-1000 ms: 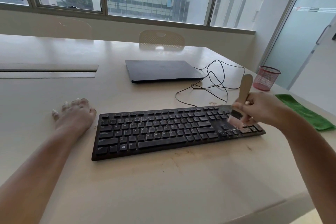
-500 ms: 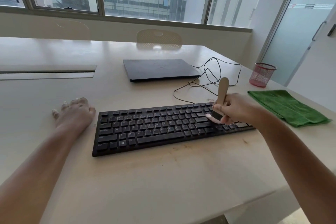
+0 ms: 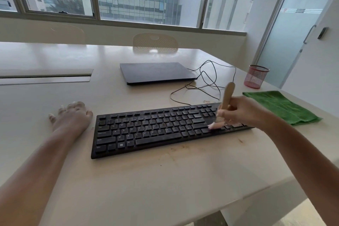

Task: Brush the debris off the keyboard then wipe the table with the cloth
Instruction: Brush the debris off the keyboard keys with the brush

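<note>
A dusty black keyboard [image 3: 146,130] lies across the middle of the beige table [image 3: 165,189]. My right hand [image 3: 244,113] grips a wooden-handled brush [image 3: 227,97], handle up, its pale bristles pressed on the keys at the right part of the keyboard. My left hand [image 3: 71,117] rests flat on the table, fingers spread, just left of the keyboard's left end, holding nothing. Brown crumbs and smears [image 3: 179,150] lie on the table in front of the keyboard. A folded green cloth [image 3: 280,106] lies on the table to the right of the keyboard.
A closed dark laptop [image 3: 156,72] sits behind the keyboard with a tangled black cable [image 3: 207,80] beside it. A red mesh cup [image 3: 255,76] stands at the far right table edge. A pale chair [image 3: 155,43] is across the table. A glass door [image 3: 300,24] is on the right.
My right hand has swept the brush leftward along the keyboard's right section, from the number pad toward the enter-key area. The view shifted slightly, showing more of the green cloth. My left hand stayed put.
</note>
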